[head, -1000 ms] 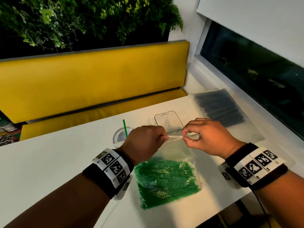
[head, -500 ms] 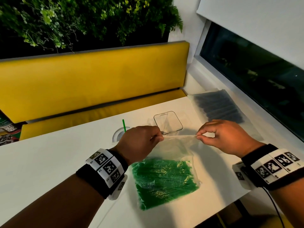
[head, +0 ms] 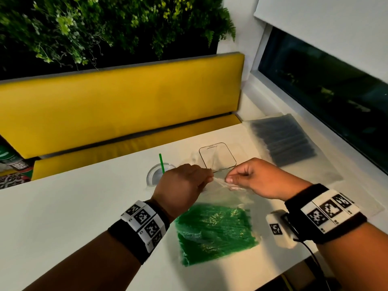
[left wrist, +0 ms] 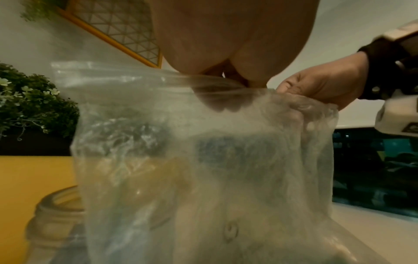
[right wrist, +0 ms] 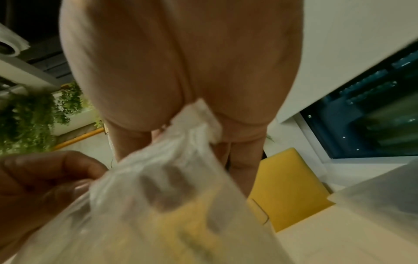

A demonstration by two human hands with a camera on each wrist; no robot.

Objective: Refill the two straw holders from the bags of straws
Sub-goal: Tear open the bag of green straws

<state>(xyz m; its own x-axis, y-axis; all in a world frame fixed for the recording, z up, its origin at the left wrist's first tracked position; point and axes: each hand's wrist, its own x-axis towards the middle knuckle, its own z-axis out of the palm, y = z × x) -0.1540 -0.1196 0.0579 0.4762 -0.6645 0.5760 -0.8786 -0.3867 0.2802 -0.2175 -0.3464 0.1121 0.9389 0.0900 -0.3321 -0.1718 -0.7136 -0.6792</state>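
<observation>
A clear plastic bag of green straws lies on the white table between my wrists. My left hand pinches the left part of the bag's top edge. My right hand pinches the same edge close beside it, and the film bunches between them. In the right wrist view the bag's mouth is gathered under my fingers. A round clear holder with one green straw stands behind my left hand. A square clear holder stands behind both hands.
A second bag holding dark straws lies at the table's right end by the window sill. A yellow bench runs behind the table under a wall of plants. The table's near edge drops off at lower right.
My right hand slid right along the bag's top edge half a second ago, then came back close to my left hand. The bag's top is now bunched and lifted.
</observation>
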